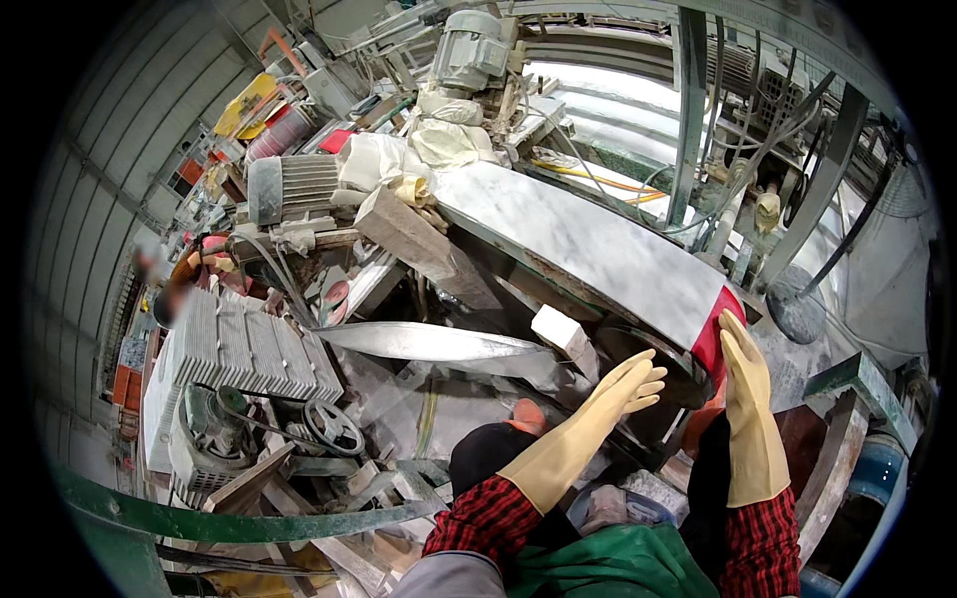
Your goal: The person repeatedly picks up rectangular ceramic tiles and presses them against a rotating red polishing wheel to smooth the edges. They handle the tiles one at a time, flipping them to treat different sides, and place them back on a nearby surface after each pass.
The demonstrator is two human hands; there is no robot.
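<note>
the grey marble slab (588, 249) is touched at its 5 o'clock end by the flat, ungrasping right hand (743, 364); the left hand (630, 387) is held released beneath it.

Both gloves are pale yellow — the left hand (608, 404) and the right hand (750, 399) alike — over red-and-black checked sleeves (488, 518). At twelve o'clock from them lies a white, grey-veined marble slab (588, 249) with a red end piece (710, 334); a green apron (618, 563) shows at six o'clock.

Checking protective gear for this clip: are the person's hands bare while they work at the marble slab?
No: both the left hand and the right hand wear long cream rubber gloves at the marble slab.
</note>
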